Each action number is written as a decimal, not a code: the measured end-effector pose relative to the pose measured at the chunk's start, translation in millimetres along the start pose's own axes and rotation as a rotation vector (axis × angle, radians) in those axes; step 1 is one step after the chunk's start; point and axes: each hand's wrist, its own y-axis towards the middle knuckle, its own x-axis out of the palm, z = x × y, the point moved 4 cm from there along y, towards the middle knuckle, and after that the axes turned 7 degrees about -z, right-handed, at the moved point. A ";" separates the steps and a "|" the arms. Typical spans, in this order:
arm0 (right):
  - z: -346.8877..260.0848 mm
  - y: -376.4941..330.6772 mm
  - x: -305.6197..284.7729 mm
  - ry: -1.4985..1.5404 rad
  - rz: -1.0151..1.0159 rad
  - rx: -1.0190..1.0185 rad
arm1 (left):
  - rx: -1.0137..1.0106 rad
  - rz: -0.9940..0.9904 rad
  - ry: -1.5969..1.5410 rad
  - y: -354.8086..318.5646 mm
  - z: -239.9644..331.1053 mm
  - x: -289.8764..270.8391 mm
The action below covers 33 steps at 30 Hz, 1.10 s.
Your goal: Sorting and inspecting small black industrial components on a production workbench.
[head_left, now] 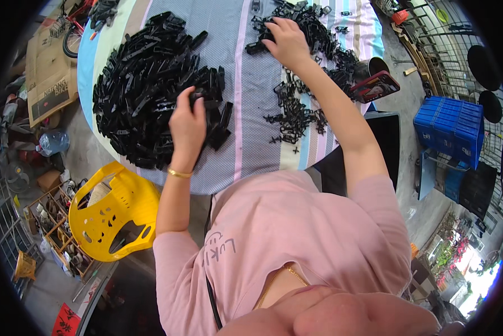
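A large heap of long, narrow black plastic pieces [145, 84] covers the left part of the table. At its right edge is my left hand [187, 126], fingers closed about a small black plastic piece [196, 97], partly hidden by them. My right hand [288, 43] reaches to the far right, over a second pile of small black plastic parts [313, 25]. Its thumb and fingers are apart, with the fingertips at the pile's left edge. Nearer to me lie loose small black clip-like parts [292, 115], some of them cross-shaped.
A striped cloth [226, 162] covers the round table. Against a dark cup at its right edge leans a phone [376, 87]. A yellow plastic chair [117, 213] stands at the near left, and blue crates [448, 131] are on the right.
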 end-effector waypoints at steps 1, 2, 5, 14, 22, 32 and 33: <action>1.1 14.6 11.1 -0.082 -0.015 -0.017 | 0.035 0.070 0.118 3.7 -6.8 -14.0; 2.0 24.6 21.3 -0.166 -0.031 -0.029 | 0.071 0.140 0.234 8.1 -12.5 -26.3; 2.7 35.7 48.4 -0.336 -0.154 0.031 | 0.036 0.213 0.437 13.4 -37.6 -52.2; 11.5 -34.8 18.1 -0.053 -0.073 -0.008 | -0.051 0.258 0.655 16.6 -53.1 -54.8; 8.7 -81.2 -32.0 0.538 0.114 0.241 | 0.409 -0.029 0.102 23.1 39.4 26.0; -61.5 -159.4 -34.3 0.964 -0.307 0.288 | 0.306 -0.634 -0.254 -25.2 62.7 115.4; -57.1 -171.5 -22.0 1.128 -0.318 0.432 | 0.189 -0.738 -0.419 -27.9 55.7 121.3</action>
